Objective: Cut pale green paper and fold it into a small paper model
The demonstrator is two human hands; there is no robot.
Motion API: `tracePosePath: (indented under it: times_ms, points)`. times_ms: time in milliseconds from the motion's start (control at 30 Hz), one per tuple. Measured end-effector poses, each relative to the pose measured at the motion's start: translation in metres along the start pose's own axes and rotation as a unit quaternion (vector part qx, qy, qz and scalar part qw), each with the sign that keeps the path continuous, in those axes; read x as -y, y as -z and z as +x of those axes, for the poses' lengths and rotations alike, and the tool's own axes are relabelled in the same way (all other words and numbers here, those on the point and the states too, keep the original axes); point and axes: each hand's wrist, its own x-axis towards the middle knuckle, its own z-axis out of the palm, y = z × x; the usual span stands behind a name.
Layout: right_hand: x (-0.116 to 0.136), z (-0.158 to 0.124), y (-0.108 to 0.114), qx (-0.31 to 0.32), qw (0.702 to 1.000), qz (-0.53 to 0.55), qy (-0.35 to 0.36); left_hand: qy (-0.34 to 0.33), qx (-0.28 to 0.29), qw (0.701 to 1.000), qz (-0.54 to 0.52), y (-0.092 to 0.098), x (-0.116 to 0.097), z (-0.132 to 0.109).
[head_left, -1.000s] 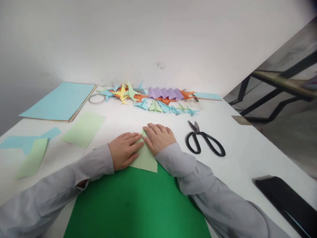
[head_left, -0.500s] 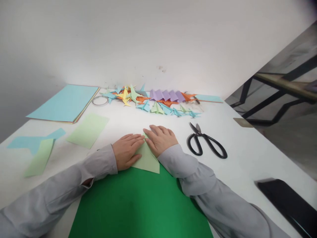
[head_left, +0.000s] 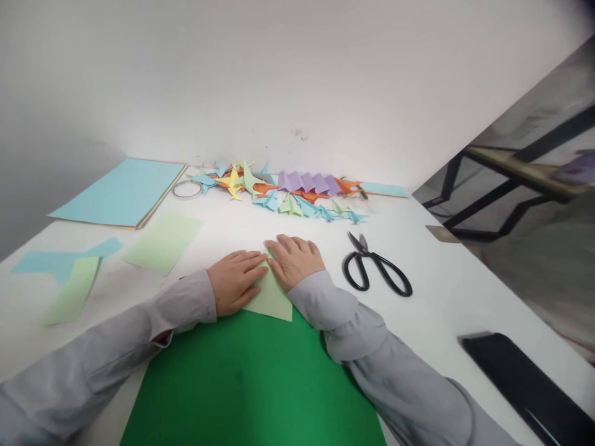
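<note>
A folded piece of light green paper (head_left: pixel 272 298) lies at the far end of the green sheet (head_left: pixel 260 378), its upper part narrowing under my fingers. My left hand (head_left: pixel 236 280) rests flat on its left side, fingers stretched toward the tip. From the right, my right hand (head_left: pixel 296 261) lies over the paper's right edge and tip with its fingers extended. The fingertips of both hands nearly meet at the top, where they hide part of the folds. Neither hand is closed round anything.
Black-handled scissors (head_left: pixel 374 263) lie to the right, a black flat object (head_left: pixel 525 378) nearer me. Light green paper pieces (head_left: pixel 162 241) and a blue scrap (head_left: pixel 51 265) are at left. Behind stand a paper stack (head_left: pixel 121 192), wire coil (head_left: pixel 187 189) and folded paper shapes (head_left: pixel 235 179).
The view has turned slightly right, so the scissors and black object appear further left. Both hands stay flat on the green paper with hardly any visible shift.
</note>
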Motion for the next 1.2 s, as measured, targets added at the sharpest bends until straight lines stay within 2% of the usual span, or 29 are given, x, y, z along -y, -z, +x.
tracePosePath:
  times_ms: [233, 367, 633, 967, 1200]
  points:
    - [-0.004, 0.000, -0.009, -0.036, 0.997, 0.029, 0.063, -0.002, -0.003, 1.000, 0.003, -0.002, 0.000, -0.001]
    - [-0.008, 0.001, -0.013, -0.032, 0.995, 0.051, 0.083, 0.004, -0.010, 1.000, 0.003, -0.003, 0.000, -0.001]
    - [-0.011, 0.000, -0.011, -0.010, 0.993, 0.089, 0.073, 0.018, -0.008, 1.000, -0.018, -0.004, -0.001, -0.002]
    - [-0.009, 0.001, -0.008, 0.012, 0.996, 0.039, 0.084, 0.019, -0.006, 0.999, -0.034, -0.005, 0.000, -0.002]
    - [-0.005, 0.001, -0.007, 0.031, 0.997, 0.019, 0.064, 0.020, -0.011, 0.999, -0.040, -0.005, 0.000, -0.002]
